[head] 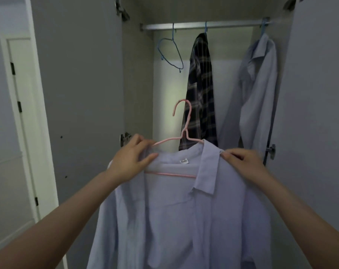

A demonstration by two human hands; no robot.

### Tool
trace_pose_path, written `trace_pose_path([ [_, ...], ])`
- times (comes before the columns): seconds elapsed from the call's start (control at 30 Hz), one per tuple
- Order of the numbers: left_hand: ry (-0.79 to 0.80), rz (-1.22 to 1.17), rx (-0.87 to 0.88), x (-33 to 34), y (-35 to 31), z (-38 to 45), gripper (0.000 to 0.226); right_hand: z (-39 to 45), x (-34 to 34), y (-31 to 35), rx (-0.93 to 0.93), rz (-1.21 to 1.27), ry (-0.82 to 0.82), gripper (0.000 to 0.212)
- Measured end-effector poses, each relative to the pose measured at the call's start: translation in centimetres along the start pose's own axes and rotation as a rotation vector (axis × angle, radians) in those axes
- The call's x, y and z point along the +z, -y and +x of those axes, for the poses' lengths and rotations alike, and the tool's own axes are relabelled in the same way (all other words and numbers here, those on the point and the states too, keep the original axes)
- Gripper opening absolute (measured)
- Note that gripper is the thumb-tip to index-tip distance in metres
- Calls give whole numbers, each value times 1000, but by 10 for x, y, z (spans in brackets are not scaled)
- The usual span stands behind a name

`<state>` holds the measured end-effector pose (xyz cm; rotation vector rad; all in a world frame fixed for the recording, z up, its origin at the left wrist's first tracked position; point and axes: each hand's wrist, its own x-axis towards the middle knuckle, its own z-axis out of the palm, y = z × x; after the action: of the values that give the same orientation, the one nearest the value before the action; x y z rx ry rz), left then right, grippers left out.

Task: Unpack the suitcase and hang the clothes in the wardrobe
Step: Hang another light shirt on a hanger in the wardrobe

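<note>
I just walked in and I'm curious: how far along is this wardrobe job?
Done: a dark plaid shirt and a pale blue shirt hang on the metal wardrobe rail.

In hand: the left hand and right hand grip a light blue collared shirt on a pink wire hanger, not yet on the rail.

Left: hooking it up beside the empty blue hanger. The suitcase is out of view.

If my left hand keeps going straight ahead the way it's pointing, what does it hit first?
Probably the plaid shirt on the rail. The left hand, gripping the light blue shirt and pink hanger, points up and right into the wardrobe. Depth is unclear, so it may pass beside it.
</note>
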<state>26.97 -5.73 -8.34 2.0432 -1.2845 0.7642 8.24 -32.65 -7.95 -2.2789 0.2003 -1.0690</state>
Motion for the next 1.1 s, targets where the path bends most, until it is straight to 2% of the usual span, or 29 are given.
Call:
trace_pose_path([
  [0.1, -43, 78, -53, 3, -12, 11, 65, 2, 6, 4, -8, 41, 20, 12],
  [0.3, -148, 118, -34, 6, -16, 17, 57, 2, 11, 8, -35, 81, 39, 14],
  [0.37, -157, 92, -76, 2, -4, 17, 53, 0, 3, -3, -4, 29, 20, 14],
  [0.5, -170, 29, -100, 1, 3, 18, 30, -5, -13, -23, 77, -22, 67, 16],
  [0.6, -153, -12, -79, 9, -6, 24, 24, 0, -6, -19, 64, -38, 123, 5],
  [0.73, -180, -188, -42, 17, -16, 34, 17, 5, -6, -5, 7, -104, 143, 24],
  [0.8, -162, -299, -20, 16, -20, 35, 26, 4, -12, -2, 15, -52, 101, 27],
  [0.87, -152, -337, -50, 13, -19, 33, 30, 0, -23, -4, 54, 10, -14, 27],
  [1.0, -162, -83, -121, 15, 7, 22, 53, -8, -46, -10, 132, 113, -142, 28],
  [1.1, -141, -97, -196, 28, 8, 25, 48, -10, -60, -12, 169, 105, -193, 26],
])
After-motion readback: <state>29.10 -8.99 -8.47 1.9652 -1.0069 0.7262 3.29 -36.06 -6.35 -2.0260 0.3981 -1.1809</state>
